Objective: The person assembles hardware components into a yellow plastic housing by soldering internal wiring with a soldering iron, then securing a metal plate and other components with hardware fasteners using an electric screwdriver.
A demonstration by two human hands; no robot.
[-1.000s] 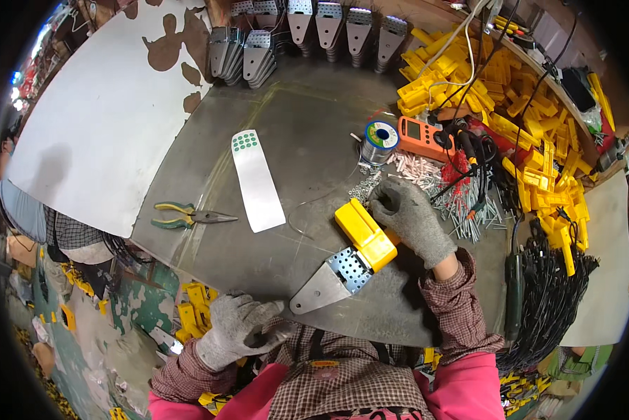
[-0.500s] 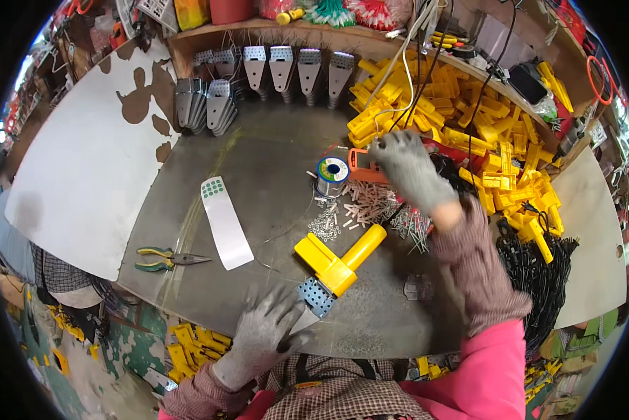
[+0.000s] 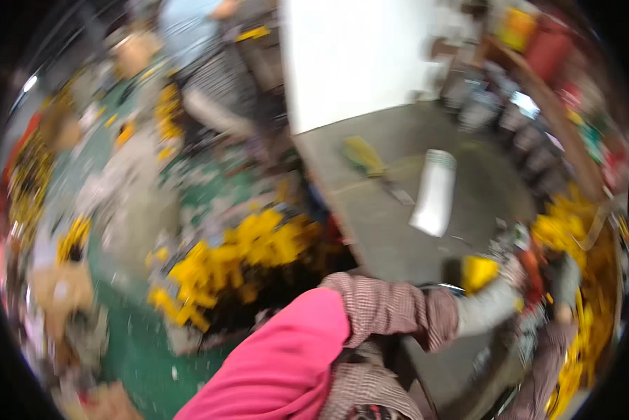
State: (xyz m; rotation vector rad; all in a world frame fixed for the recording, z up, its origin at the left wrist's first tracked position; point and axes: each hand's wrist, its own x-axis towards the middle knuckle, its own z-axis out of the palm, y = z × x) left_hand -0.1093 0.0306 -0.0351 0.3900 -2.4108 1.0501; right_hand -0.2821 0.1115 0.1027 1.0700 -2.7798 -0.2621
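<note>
Motion blurs the whole view. My left hand (image 3: 489, 306), in a grey glove, reaches across the metal tabletop at the right, next to a yellow plastic part (image 3: 479, 273). Farther right is my right hand (image 3: 565, 281), also gloved, beside the heap of yellow plastic parts (image 3: 563, 227). Between the hands shows a smeared orange-red thing (image 3: 531, 269) whose kind I cannot make out. The fingers of both hands are too smeared to show a grip. A white strip (image 3: 435, 196) lies on the tabletop, with yellow-green-handled pliers (image 3: 367, 159) to its left.
A white panel (image 3: 356, 63) borders the tabletop (image 3: 370, 217) at the far side. Grey metal pieces (image 3: 482, 105) stand along a wooden ledge (image 3: 559, 105). Left, below the table edge, more yellow parts (image 3: 244, 252) are piled over the green floor (image 3: 143, 357). Another person (image 3: 209, 77) is at the far left.
The view has swung left, bringing the floor and another person into sight and shifting the tabletop right. My left hand has gone from the tabletop's near edge to beside my right hand.
</note>
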